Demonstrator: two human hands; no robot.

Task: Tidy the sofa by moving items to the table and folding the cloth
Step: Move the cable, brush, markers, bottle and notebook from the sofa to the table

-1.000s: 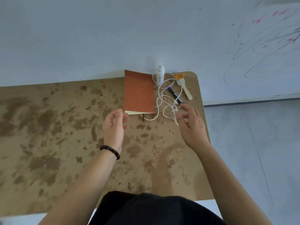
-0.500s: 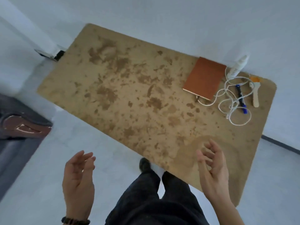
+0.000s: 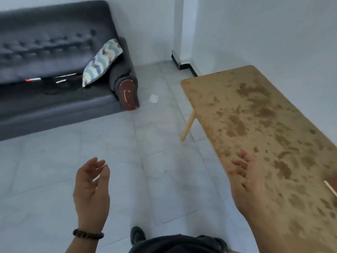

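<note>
The dark rumpled heap on the sofa [image 3: 54, 42] seat, toward the pillow end, is what I take for the cloth [image 3: 52, 87]. It's blurred and nearly the seat's own colour. Along the crease behind it sit a thin stick [image 3: 32, 79] with a red tip and a pale strip [image 3: 61, 81], both too smeared to name. A zigzag pillow [image 3: 101, 62] leans in the corner against the armrest. That's the work waiting, and it's well apart from the person.

Both hands are out front and empty. The left hand [image 3: 91, 190], bracelet [image 3: 88, 235] at the wrist, hangs over the floor tiles with fingers loosely bent and palm turned inward. The right hand [image 3: 246, 183] is relaxed and spread over the near edge of the table [image 3: 255, 115]. Neither grips anything. The table runs along the right, and a brown corner [image 3: 332, 180] with a pale edge shows at the frame's border.

The step in hand, as I read it, is the walk over for the next pick. Small things should go first. The stick and strip lie on or just beside the cloth, so lifting the cloth first would likely scatter them or tip them into the crease. One per hand works, pinched from above and drawn forward, away from the gap. The cloth can wait for last, because folding wants both hands and some open seat to spread it. On the way, steer clear of the splayed table leg [image 3: 188, 125] and the white scrap [image 3: 153, 98] on the floor by the armrest.
</note>
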